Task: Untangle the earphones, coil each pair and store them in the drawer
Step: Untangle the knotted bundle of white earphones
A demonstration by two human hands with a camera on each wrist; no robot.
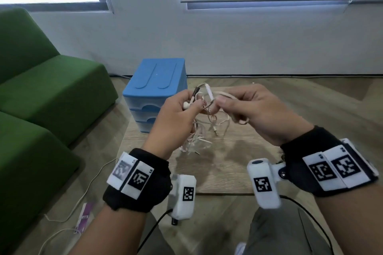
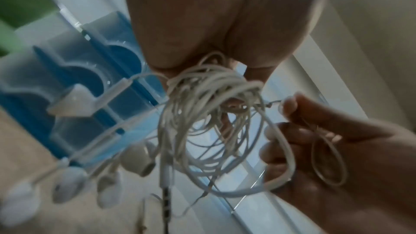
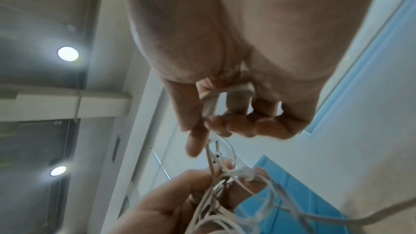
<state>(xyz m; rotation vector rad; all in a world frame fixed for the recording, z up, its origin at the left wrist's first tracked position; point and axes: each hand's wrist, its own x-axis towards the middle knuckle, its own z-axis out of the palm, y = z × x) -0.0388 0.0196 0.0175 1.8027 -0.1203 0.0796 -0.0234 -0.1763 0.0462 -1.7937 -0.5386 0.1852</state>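
Note:
A tangle of white earphone cables (image 1: 202, 124) hangs in the air between both hands, above a low wooden table (image 1: 228, 163). My left hand (image 1: 182, 109) grips the bundle, an earbud (image 1: 186, 105) poking out by its thumb. My right hand (image 1: 238, 103) pinches one strand and a loop beside it. In the left wrist view the cable mass (image 2: 209, 113) dangles from the left hand, with several earbuds (image 2: 137, 159) and a jack plug (image 2: 166, 200) hanging low. The right wrist view shows the right hand's fingers (image 3: 236, 125) curled on a cable. The blue drawer unit (image 1: 155, 89) stands behind, its drawers closed.
A green sofa (image 1: 41, 89) fills the left side. White cables (image 1: 83, 192) and a purple packet (image 1: 84, 219) lie on the floor at lower left. A wall with windows stands behind the table. My knees are under the table's near edge.

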